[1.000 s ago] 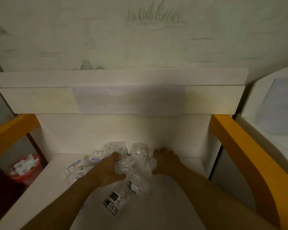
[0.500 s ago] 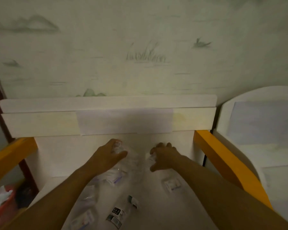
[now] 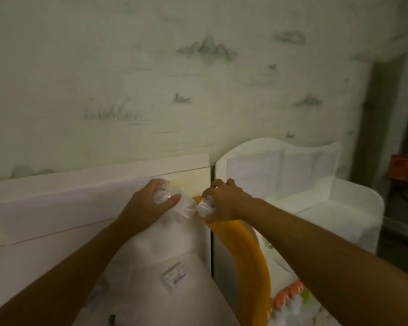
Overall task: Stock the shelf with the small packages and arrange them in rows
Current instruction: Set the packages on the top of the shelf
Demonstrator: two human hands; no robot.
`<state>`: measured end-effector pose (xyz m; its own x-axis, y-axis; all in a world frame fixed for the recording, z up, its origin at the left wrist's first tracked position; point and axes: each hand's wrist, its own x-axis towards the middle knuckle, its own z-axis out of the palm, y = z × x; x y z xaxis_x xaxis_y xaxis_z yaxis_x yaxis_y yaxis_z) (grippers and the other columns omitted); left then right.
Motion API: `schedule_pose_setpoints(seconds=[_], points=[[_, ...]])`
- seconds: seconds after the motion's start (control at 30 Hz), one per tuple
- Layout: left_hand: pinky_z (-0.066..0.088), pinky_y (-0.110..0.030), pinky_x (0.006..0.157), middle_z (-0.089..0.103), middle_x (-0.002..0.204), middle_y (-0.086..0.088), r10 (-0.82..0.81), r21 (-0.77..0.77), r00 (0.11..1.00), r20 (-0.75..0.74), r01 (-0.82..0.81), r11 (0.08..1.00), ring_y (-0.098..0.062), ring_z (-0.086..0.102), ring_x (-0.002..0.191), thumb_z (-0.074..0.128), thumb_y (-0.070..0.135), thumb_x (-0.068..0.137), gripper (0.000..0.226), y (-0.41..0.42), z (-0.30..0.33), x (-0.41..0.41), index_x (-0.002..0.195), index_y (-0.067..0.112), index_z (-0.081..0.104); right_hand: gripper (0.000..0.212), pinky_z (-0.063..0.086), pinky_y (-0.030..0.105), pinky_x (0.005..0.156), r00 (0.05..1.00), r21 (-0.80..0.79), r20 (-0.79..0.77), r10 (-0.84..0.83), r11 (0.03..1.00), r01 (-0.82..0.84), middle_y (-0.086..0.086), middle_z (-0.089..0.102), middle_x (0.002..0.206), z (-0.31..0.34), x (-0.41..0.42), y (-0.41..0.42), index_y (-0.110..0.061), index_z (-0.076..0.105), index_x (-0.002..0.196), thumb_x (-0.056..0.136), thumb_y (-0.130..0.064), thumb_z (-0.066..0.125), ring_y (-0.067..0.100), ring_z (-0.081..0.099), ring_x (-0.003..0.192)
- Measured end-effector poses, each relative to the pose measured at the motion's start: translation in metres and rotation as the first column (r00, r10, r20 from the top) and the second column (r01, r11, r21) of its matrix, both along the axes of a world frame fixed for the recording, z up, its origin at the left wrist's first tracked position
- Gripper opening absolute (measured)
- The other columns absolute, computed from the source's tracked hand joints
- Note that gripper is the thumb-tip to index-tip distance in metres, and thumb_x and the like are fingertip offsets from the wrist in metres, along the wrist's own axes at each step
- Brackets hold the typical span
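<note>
My left hand is shut on a bunch of small clear plastic packages, held up in front of the white shelf unit's upper board. My right hand grips another clear package right beside it, near the shelf's right end. One small labelled package lies flat on the white shelf surface below my hands. A dark-labelled package shows at the bottom edge.
An orange rail curves down the shelf's right side. A second white shelf unit stands to the right. Orange-and-white items sit low at right. An orange crate is at far right. Patterned wallpaper is behind.
Both hands have lifted off the shelf surface with packages in them and moved up and right. My view has swung right, bringing the neighbouring white unit into sight.
</note>
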<state>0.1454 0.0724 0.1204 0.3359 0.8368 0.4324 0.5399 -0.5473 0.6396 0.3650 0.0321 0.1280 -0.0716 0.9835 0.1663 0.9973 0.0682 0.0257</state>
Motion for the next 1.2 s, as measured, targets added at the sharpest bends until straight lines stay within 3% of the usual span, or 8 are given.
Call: schedule_pose_setpoints(seconds=[0.1,0.17,0.27,0.33,0.47,0.67,0.83,1.2], points=[[0.044,-0.012,0.072,0.058,0.111,0.003,-0.076,0.005,0.994,0.08,0.076,0.997,-0.009,0.06,0.089,0.071,0.042,0.08,0.057,-0.007,0.012,0.052,0.126,0.022,0.044,0.083,0.036,0.048,0.105,0.997,0.011,-0.055,-0.055,0.998,0.056,0.006,0.038,0.143,0.003,0.047,-0.014,-0.03,0.042,0.138,0.066,-0.065,0.065,0.033,0.03,0.131],[0.043,-0.012,0.069,0.062,0.111,0.002,-0.125,0.012,0.99,0.07,0.124,0.992,-0.009,0.062,0.09,0.072,0.042,0.079,0.055,-0.011,0.016,0.086,0.124,0.023,0.046,0.082,0.035,0.048,0.105,0.994,0.015,-0.066,-0.085,0.996,0.086,0.006,0.037,0.144,0.005,0.077,-0.025,-0.029,0.043,0.138,0.067,-0.064,0.066,0.033,0.029,0.132],[0.043,-0.011,0.07,0.064,0.109,0.007,-0.198,0.041,0.98,-0.001,0.198,0.979,0.0,0.062,0.088,0.074,0.047,0.076,0.049,-0.019,0.018,0.139,0.116,0.031,0.05,0.077,0.038,0.047,0.105,0.989,0.02,-0.069,-0.13,0.991,0.132,0.006,0.032,0.148,0.005,0.129,-0.044,-0.028,0.042,0.14,0.074,-0.056,0.068,0.034,0.028,0.131],[0.045,-0.013,0.074,0.063,0.112,0.009,-0.241,0.04,0.969,-0.05,0.243,0.969,-0.003,0.062,0.093,0.073,0.049,0.076,0.049,-0.024,0.019,0.182,0.116,0.033,0.051,0.075,0.039,0.045,0.104,0.984,0.014,-0.077,-0.158,0.987,0.16,0.005,0.031,0.149,0.006,0.17,-0.058,-0.027,0.041,0.141,0.076,-0.052,0.069,0.033,0.027,0.131],[0.049,-0.029,0.092,0.06,0.119,0.01,-0.302,0.01,0.93,-0.208,0.311,0.951,-0.011,0.06,0.105,0.068,0.064,0.07,0.063,-0.028,0.015,0.255,0.121,0.034,0.046,0.074,0.039,0.044,0.104,0.975,-0.007,-0.088,-0.206,0.979,0.206,0.004,0.031,0.149,0.003,0.243,-0.079,-0.028,0.042,0.141,0.076,-0.049,0.069,0.032,0.028,0.13],[0.047,-0.029,0.096,0.057,0.121,0.014,-0.336,-0.064,0.889,-0.312,0.333,0.941,-0.01,0.058,0.107,0.056,0.088,0.051,0.089,-0.029,-0.007,0.354,0.123,0.037,0.046,0.071,0.039,0.043,0.103,0.957,-0.063,-0.128,-0.259,0.965,0.253,0.003,0.035,0.145,-0.023,0.347,-0.1,-0.029,0.044,0.138,0.075,-0.051,0.069,0.032,0.034,0.127],[0.041,-0.029,0.1,0.052,0.126,0.01,-0.327,-0.107,0.87,-0.37,0.309,0.945,-0.011,0.052,0.114,0.07,0.06,0.073,0.068,-0.016,-0.042,0.408,0.128,0.03,0.045,0.066,0.039,0.042,0.104,0.937,-0.167,-0.194,-0.292,0.951,0.262,0.004,0.041,0.14,-0.06,0.406,-0.095,-0.03,0.048,0.134,0.075,-0.05,0.07,0.03,0.04,0.124],[0.044,-0.028,0.092,0.056,0.124,0.003,-0.308,-0.189,0.813,-0.494,0.246,0.951,-0.016,0.055,0.109,0.071,0.057,0.074,0.063,0.069,-0.107,0.476,0.123,0.025,0.049,0.078,0.037,0.044,0.107,0.92,-0.23,-0.223,-0.322,0.935,0.272,0.005,0.028,0.149,-0.113,0.476,-0.036,-0.032,0.037,0.142,0.075,-0.048,0.073,0.032,0.031,0.131]])
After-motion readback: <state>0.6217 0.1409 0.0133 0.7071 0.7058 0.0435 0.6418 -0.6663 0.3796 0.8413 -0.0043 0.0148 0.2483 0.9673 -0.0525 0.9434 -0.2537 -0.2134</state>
